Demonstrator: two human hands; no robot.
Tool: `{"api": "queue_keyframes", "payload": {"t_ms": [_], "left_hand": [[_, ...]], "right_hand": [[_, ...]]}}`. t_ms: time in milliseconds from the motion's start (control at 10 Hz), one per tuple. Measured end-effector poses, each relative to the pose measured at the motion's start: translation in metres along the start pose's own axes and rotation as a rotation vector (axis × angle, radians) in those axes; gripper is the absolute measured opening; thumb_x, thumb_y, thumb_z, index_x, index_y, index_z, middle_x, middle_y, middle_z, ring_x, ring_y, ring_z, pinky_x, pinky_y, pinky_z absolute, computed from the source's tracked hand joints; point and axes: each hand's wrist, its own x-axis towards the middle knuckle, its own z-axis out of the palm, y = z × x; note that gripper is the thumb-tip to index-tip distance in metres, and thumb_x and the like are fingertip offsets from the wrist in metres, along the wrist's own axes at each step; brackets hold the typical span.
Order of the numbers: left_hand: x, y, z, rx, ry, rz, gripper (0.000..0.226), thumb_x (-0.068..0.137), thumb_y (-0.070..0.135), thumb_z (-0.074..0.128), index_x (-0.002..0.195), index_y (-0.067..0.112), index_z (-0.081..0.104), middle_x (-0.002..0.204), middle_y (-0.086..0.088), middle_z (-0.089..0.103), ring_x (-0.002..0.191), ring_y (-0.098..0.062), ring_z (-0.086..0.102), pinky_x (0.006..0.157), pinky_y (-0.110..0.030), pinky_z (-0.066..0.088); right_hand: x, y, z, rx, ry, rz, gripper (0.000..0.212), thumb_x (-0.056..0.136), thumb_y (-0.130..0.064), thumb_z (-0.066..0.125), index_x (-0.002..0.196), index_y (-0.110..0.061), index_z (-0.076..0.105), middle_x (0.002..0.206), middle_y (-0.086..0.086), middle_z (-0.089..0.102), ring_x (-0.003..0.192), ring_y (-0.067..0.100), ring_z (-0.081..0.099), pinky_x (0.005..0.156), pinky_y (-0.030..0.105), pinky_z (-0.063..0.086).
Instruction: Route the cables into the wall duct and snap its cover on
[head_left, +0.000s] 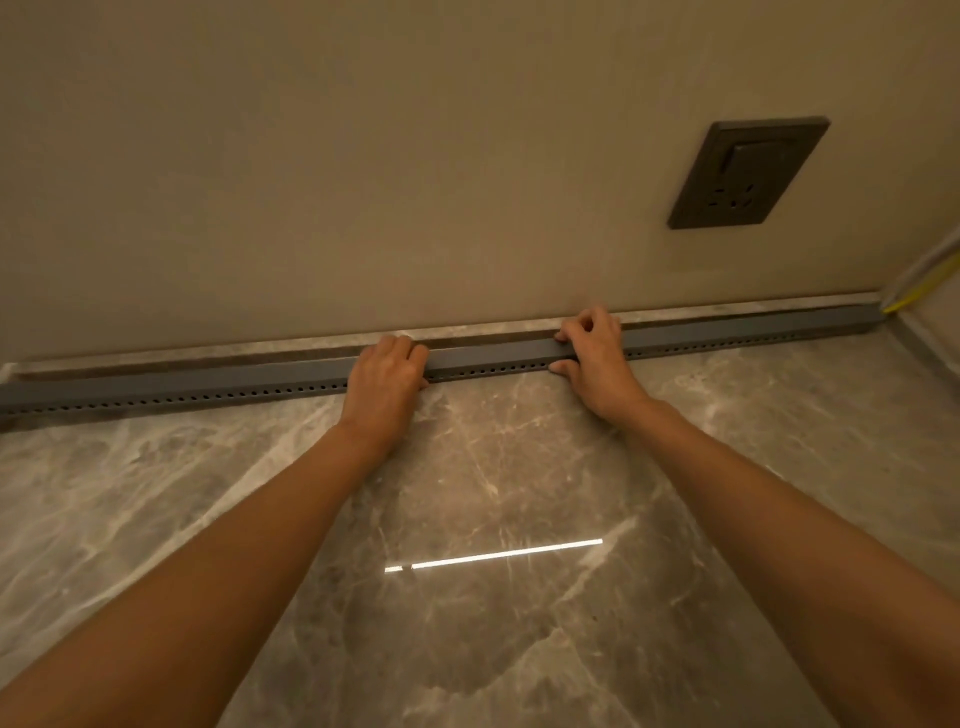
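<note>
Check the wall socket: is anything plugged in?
No: the wall socket shows bare pin holes, with no plug or cord in it.

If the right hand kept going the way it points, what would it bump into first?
The right hand grips the grey duct, so nothing lies between. Pushed further, it would probably meet the stone skirting strip and the wall just behind, though depth is hard to judge.
</note>
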Motion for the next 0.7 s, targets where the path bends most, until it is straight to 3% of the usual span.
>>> {"api": "queue_keyframes", "payload": {"t_ms": [200, 300, 400, 500, 600, 700], "left_hand": [[0.020, 0.009, 0.001, 0.096, 0.007, -0.023, 0.034, 0.033, -0.004, 0.089, 0.050, 0.002, 0.061, 0.056, -0.013, 0.059, 0.049, -0.028, 0.059, 0.042, -0.024, 0.044], [0.024, 0.012, 0.001, 0.100, -0.012, -0.070, 0.035, 0.027, -0.009, 0.089, 0.044, 0.001, 0.060, 0.050, -0.014, 0.057, 0.042, -0.027, 0.056, 0.038, -0.022, 0.042], [0.024, 0.024, -0.007, 0.152, -0.099, -0.172, 0.017, 0.053, -0.010, 0.081, 0.063, -0.005, 0.069, 0.068, -0.018, 0.064, 0.061, -0.032, 0.061, 0.049, -0.031, 0.050], [0.029, 0.039, -0.010, 0.124, -0.143, -0.304, 0.021, 0.087, -0.006, 0.049, 0.102, -0.008, 0.064, 0.108, -0.021, 0.059, 0.101, -0.036, 0.055, 0.079, -0.040, 0.048], [0.028, 0.054, -0.018, 0.106, -0.200, -0.390, 0.027, 0.090, 0.000, 0.046, 0.113, -0.006, 0.058, 0.120, -0.021, 0.054, 0.114, -0.035, 0.049, 0.090, -0.041, 0.045], [0.021, 0.064, -0.023, -0.058, -0.325, -0.488, 0.033, 0.089, 0.009, 0.052, 0.120, -0.004, 0.052, 0.129, -0.019, 0.047, 0.120, -0.035, 0.046, 0.096, -0.041, 0.044]], "right_hand": [[0.010, -0.001, -0.006, -0.172, 0.051, -0.030, 0.026, 0.083, -0.010, 0.063, 0.106, -0.001, 0.058, 0.116, 0.018, 0.052, 0.111, 0.033, 0.045, 0.096, 0.038, 0.038], [0.012, 0.000, -0.010, -0.286, 0.046, -0.114, 0.028, 0.083, -0.013, 0.063, 0.108, -0.001, 0.059, 0.114, 0.019, 0.058, 0.108, 0.034, 0.049, 0.097, 0.040, 0.036], [0.011, 0.005, -0.013, -0.291, 0.049, -0.176, 0.027, 0.083, -0.013, 0.062, 0.107, -0.001, 0.062, 0.110, 0.021, 0.065, 0.106, 0.035, 0.051, 0.095, 0.040, 0.038], [0.010, 0.004, -0.014, -0.319, -0.012, -0.174, 0.026, 0.088, -0.015, 0.056, 0.112, -0.004, 0.058, 0.115, 0.017, 0.064, 0.110, 0.033, 0.048, 0.096, 0.038, 0.036], [0.009, -0.002, -0.012, -0.270, -0.032, -0.134, 0.029, 0.089, -0.007, 0.052, 0.118, -0.005, 0.050, 0.124, 0.016, 0.056, 0.117, 0.031, 0.043, 0.101, 0.037, 0.035], [0.005, -0.003, -0.021, -0.233, -0.139, -0.120, 0.035, 0.088, -0.006, 0.050, 0.123, -0.005, 0.044, 0.129, 0.018, 0.050, 0.121, 0.033, 0.042, 0.105, 0.040, 0.033]]}}
